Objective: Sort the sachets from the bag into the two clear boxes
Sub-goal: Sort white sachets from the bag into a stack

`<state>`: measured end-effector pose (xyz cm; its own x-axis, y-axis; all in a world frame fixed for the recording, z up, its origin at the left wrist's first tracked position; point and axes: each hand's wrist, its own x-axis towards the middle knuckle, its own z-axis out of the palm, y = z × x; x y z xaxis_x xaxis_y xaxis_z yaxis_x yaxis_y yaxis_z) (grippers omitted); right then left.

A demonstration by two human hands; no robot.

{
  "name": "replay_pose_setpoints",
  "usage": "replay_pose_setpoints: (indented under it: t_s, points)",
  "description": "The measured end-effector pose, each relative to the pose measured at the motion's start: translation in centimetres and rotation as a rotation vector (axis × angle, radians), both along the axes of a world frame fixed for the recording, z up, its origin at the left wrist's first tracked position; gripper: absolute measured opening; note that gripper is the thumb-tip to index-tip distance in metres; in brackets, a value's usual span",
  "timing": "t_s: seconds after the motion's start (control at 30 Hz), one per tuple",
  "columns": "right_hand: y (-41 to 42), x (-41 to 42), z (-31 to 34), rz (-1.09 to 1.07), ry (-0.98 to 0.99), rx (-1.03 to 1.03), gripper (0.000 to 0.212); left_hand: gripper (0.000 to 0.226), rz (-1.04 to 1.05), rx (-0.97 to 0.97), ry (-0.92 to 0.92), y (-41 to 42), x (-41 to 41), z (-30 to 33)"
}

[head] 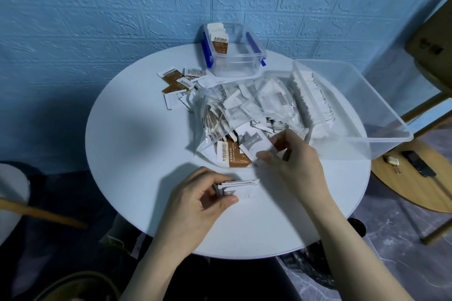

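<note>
A clear plastic bag full of white and brown sachets lies in the middle of the round white table. My left hand pinches a small stack of white sachets near the table's front. My right hand reaches into the bag's open mouth, its fingers pinching a white sachet beside a brown sachet. A small clear box with blue clips at the back holds brown sachets upright. A large clear box at the right holds a row of white sachets.
Several loose brown and white sachets lie on the table left of the bag. A blue textured wall stands behind. A wooden stool with small items sits at the right, and a chair leg shows at the left.
</note>
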<state>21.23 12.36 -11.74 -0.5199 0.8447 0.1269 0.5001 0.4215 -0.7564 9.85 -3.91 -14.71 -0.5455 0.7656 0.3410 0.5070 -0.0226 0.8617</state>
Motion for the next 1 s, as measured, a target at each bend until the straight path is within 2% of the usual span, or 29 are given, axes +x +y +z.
replay_pose_setpoints:
  t_s: [0.2,0.33,0.4,0.6,0.77,0.87,0.93,1.0]
  points:
    - [-0.3,1.4,0.3,0.113,0.378,-0.233,0.020,0.027,0.006,0.019,-0.018,-0.1,0.1,0.1]
    - [-0.6,1.6,0.2,0.169,0.476,-0.335,0.025,0.029,0.013,0.008,-0.012,-0.1,0.1,0.2]
    - [-0.7,1.7,0.1,0.174,0.462,-0.333,0.032,0.033,0.008,-0.007,-0.007,-0.1,0.1,0.4]
    - [-1.9,2.2,-0.2,0.359,0.297,-0.244,0.022,0.050,0.020,-0.026,-0.123,0.0,-0.1,-0.2]
    - [-2.8,2.5,-0.7,0.420,0.247,-0.142,0.017,0.039,-0.001,-0.016,-0.059,0.0,0.0,0.3]
    - [-2.8,3.3,-0.8,0.397,0.194,-0.032,0.031,0.035,0.001,-0.032,-0.044,0.1,-0.1,0.4]
    - [-2.7,3.7,-0.8,0.377,0.154,-0.031,0.039,0.039,0.003,-0.050,-0.049,0.1,-0.1,0.3]
    - [-2.9,3.9,-0.9,0.384,0.152,-0.078,0.034,0.040,0.001,-0.074,-0.059,0.0,0.0,0.4]
